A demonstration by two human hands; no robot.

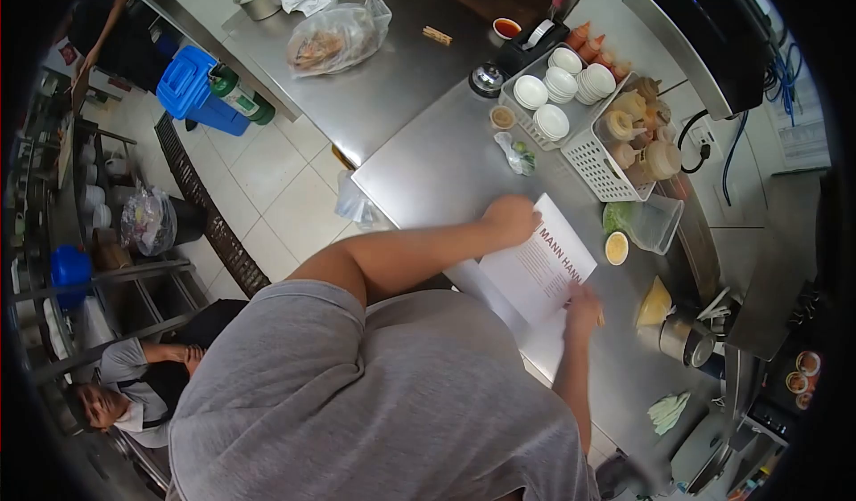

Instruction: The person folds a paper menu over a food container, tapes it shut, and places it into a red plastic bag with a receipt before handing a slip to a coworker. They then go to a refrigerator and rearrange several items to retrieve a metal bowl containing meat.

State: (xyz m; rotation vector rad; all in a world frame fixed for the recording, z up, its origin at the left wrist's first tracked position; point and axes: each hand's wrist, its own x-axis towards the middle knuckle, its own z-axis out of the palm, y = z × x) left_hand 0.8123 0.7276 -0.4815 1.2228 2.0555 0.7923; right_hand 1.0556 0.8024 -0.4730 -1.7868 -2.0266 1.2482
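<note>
A white printed paper sheet (546,260) with large dark lettering and smaller lines of text lies over the near edge of the steel counter. My left hand (513,220) is closed on its upper left edge, fingers curled. At the lower right edge my right hand (584,309) grips the same sheet, its fingertips by the lettering. The lower part of the paper bends down towards my body. Beyond the sheet are a small cup of yellow sauce (616,249) and a clear plastic container (662,223) lying with something green beside it.
White baskets (588,158) hold stacked white cups (560,84) and squeeze bottles (660,160). A small knotted bag (517,155), a call bell (487,79) and a yellow bag (654,303) stand on the counter. Another person (147,367) is at the left, arms folded.
</note>
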